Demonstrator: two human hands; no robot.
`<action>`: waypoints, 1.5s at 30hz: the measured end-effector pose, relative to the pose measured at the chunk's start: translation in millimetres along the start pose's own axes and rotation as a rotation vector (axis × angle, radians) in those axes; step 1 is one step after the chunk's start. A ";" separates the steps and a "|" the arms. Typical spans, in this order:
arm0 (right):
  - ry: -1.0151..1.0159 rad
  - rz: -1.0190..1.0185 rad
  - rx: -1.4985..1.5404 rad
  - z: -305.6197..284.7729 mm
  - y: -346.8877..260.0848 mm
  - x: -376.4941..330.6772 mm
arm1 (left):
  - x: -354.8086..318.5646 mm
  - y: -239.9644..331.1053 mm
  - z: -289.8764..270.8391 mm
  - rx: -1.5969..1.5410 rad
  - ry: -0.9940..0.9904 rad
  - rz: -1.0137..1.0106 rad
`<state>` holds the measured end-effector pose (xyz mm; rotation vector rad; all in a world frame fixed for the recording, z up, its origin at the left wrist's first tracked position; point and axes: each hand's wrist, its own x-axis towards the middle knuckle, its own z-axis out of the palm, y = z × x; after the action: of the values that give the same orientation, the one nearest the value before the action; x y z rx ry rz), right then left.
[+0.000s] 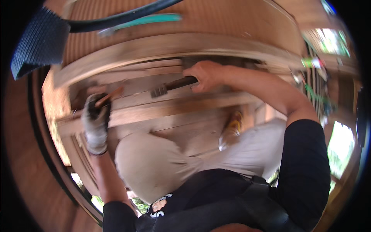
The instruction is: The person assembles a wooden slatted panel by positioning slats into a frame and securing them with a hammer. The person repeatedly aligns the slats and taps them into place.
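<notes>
My left hand (pixel 95 120), in a grey-white work glove with dark fingers, is closed around a thin orange-brown stick (pixel 111 95), which pokes up to the right from the fingers. Bare and closed, my right hand (pixel 208 76) grips a dark bar-shaped tool (pixel 178 84) with a ridged, blocky end. That end points left towards the gloved hand, with a gap between it and the stick. Motion blur hides what kind of tool it is. Both hands are over the space between two wooden rails, just below the bench's front edge.
Above my hands lies a ribbed brown bench top (pixel 216 17) with a wooden front rail (pixel 185 43). On it rests a teal-handled tool (pixel 150 19), below a dark hose (pixel 123 18). A dark textured block (pixel 40 42) is at upper left. A lower wooden rail (pixel 166 111) crosses before my knees.
</notes>
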<state>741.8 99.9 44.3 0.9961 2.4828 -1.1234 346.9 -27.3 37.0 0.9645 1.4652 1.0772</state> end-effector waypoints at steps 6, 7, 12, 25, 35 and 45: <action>0.335 0.558 -0.014 10.4 84.4 -254.7 | 54.5 69.5 164.2 0.220 -0.460 0.416; 0.523 0.619 0.112 34.2 94.9 -291.0 | 56.8 83.7 202.2 0.180 -0.540 0.280; 1.012 1.151 0.552 140.7 141.5 -355.8 | 60.1 115.8 356.5 0.733 -0.920 0.488; 1.156 1.045 0.797 228.0 164.1 -358.1 | 22.9 -1.2 502.7 1.167 -0.908 0.383; 1.226 0.811 0.785 218.1 158.4 -368.3 | 21.6 -39.5 517.7 0.964 -0.981 0.344; 1.052 0.701 0.506 159.8 133.1 -363.7 | 28.0 -32.8 523.6 1.043 -1.067 0.375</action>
<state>1090.5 -131.7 29.6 2.9057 1.9927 -1.1267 859.7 60.0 -36.9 2.1544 0.8424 -0.1812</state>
